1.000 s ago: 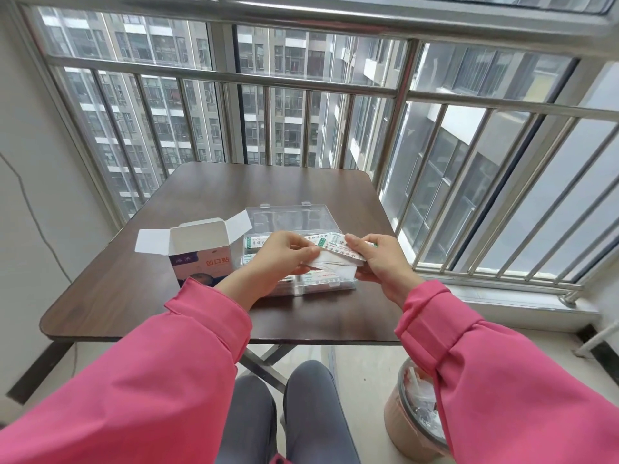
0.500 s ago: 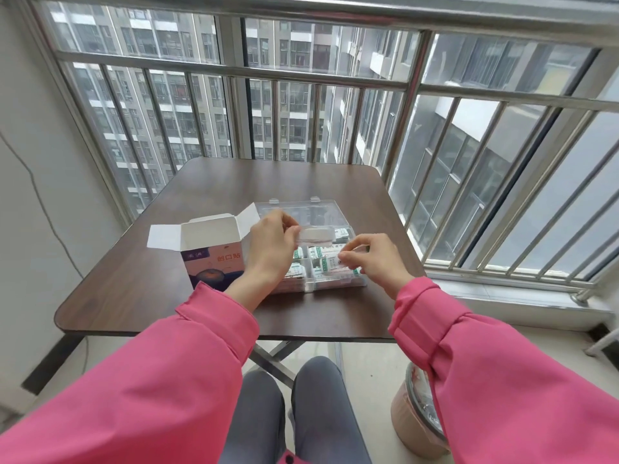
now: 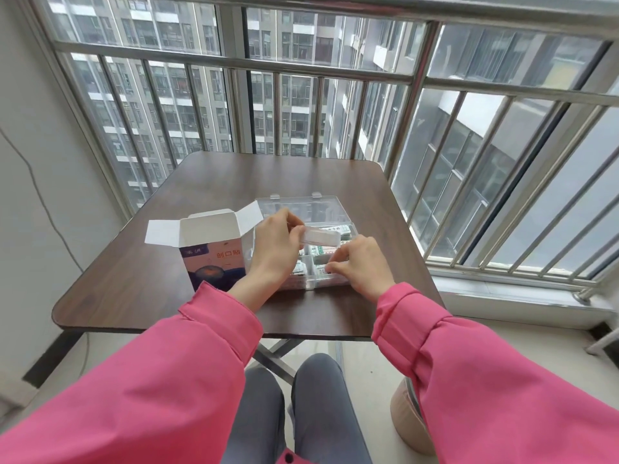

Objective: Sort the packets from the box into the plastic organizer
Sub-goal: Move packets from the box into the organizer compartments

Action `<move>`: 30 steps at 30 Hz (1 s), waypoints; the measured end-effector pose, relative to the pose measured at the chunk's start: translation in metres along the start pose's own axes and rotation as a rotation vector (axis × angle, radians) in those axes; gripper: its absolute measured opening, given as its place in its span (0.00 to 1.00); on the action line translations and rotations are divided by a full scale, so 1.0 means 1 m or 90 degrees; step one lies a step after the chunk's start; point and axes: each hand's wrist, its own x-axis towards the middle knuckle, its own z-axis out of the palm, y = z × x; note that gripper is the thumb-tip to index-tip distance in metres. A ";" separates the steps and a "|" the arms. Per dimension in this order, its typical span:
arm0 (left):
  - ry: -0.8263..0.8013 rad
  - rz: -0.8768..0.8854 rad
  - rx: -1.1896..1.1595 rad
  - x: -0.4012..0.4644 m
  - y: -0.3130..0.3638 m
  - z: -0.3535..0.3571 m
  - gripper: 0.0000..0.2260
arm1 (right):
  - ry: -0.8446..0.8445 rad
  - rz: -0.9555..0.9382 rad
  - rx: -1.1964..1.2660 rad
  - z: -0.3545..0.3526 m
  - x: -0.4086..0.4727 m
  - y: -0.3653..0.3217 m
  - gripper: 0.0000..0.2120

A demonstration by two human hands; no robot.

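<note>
A clear plastic organizer (image 3: pixel 331 281) lies open on the brown table (image 3: pixel 140 272), its lid (image 3: pixel 301 207) folded back. Several of its compartments hold white-and-green packets (image 3: pixel 335 229). To its left stands the open cardboard box (image 3: pixel 214 259), flaps up. My left hand (image 3: pixel 276 244) hovers over the organizer and pinches a small stack of white packets (image 3: pixel 321 236). My right hand (image 3: pixel 360 264) rests at the organizer's front right compartment, fingertips closed on a packet (image 3: pixel 321 271) there.
A metal window railing (image 3: pixel 402 78) runs behind and to the right of the table. A tan waste bin (image 3: pixel 407 420) stands on the floor under the table's right edge. My knees (image 3: pixel 294 406) are below the table's front edge.
Both hands have dropped from holding packets above the organizer. The right hand has gone down into the front right compartment; the left keeps a stack over the middle. The camera has moved closer.
</note>
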 end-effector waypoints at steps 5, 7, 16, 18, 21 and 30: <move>-0.002 -0.004 -0.020 -0.001 0.001 0.001 0.03 | 0.008 -0.009 0.022 -0.015 -0.002 0.004 0.08; -0.008 -0.014 -0.044 -0.002 0.003 0.001 0.03 | 0.050 0.014 0.105 -0.026 -0.003 0.007 0.10; -0.127 -0.148 -0.363 -0.007 0.009 0.010 0.02 | -0.042 0.122 0.638 -0.053 -0.013 0.013 0.05; -0.161 -0.128 -0.318 -0.009 0.009 0.009 0.04 | -0.039 0.142 0.718 -0.052 -0.012 0.014 0.05; -0.181 -0.092 -0.239 -0.007 0.007 0.007 0.09 | -0.069 0.154 0.838 -0.051 -0.011 0.016 0.02; -0.199 -0.011 -0.108 -0.009 0.001 0.019 0.04 | -0.028 0.106 0.484 -0.043 -0.004 0.028 0.10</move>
